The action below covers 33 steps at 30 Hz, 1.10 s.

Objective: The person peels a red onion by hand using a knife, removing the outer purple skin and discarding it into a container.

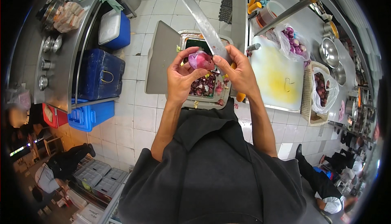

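— How does the onion (201, 60) look?
— Rounded, purple-red, paler on its left side.
— Where is it?
— Above the bin (207, 103) of peelings (201, 88), pinched between the left hand's (179, 77) thumb and curled fingers.
— And the right hand (241, 70)?
— Closed around a knife (200, 19), blade just beside the onion.

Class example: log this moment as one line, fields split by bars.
left hand: holding red onion | right hand: holding knife | below: peelings in bin | right: cutting board
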Motion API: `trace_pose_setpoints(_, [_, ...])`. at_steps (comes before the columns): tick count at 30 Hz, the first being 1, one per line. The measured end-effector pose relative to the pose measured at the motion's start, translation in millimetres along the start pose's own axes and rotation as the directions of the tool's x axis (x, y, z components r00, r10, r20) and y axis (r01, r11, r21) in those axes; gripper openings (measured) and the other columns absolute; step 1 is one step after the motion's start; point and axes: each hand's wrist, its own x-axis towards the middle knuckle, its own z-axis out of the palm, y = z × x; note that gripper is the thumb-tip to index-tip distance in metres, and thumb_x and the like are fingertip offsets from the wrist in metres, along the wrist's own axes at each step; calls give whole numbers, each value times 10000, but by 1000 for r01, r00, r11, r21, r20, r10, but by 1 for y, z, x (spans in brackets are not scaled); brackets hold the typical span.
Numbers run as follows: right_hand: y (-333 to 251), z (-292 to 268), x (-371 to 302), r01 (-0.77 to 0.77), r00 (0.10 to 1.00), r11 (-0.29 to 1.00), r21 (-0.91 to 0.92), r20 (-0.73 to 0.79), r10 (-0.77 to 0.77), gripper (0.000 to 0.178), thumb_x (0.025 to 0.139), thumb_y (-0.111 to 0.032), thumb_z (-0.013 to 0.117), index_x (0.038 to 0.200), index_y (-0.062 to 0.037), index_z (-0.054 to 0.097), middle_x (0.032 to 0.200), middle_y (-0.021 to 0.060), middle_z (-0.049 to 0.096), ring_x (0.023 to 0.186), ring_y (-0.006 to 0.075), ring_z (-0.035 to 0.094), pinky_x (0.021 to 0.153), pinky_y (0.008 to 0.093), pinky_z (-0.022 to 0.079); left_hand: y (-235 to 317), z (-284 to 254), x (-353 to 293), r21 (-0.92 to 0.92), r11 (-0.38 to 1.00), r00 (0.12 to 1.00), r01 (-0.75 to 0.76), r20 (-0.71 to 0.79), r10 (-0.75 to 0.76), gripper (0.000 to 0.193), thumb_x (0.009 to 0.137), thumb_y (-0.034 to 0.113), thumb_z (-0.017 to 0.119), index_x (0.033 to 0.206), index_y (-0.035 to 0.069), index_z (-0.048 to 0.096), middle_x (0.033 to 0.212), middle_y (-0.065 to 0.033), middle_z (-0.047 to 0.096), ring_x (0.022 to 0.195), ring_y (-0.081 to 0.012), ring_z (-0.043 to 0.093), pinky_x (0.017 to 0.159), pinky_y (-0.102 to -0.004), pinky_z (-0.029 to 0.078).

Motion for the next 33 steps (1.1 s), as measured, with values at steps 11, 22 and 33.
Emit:
trace_pose_setpoints(11, [6,-1,-6,33,997,986,166,66,-45,263,935,-290,675,949,-41,591,722,-40,543,621,14,454,536,202,356,5,0,-4,500,857,974,-121,-105,198,489,674,-87,831,1099,-29,595,972,-100,686,896,-168,685,769,-284,584])
trace_pose_setpoints(22, [58,-5,14,-59,990,989,-134,-135,41,459,850,-402,752,979,3,580,683,36,595,629,126,575,587,289,464,2,-43,-20,266,964,940,17,-332,75,382,783,-22,772,1110,-16,575,1004,-91,655,927,-161,647,842,-329,574])
trace_pose_setpoints(33, [198,15,15,-127,990,741,-659,-41,133,616,674,-238,785,1113,1,425,914,234,658,821,422,667,700,500,535,-30,17,3,229,970,964,77,-266,-14,360,846,8,727,1177,-5,586,1099,-91,627,979,-167,629,892,-322,542])
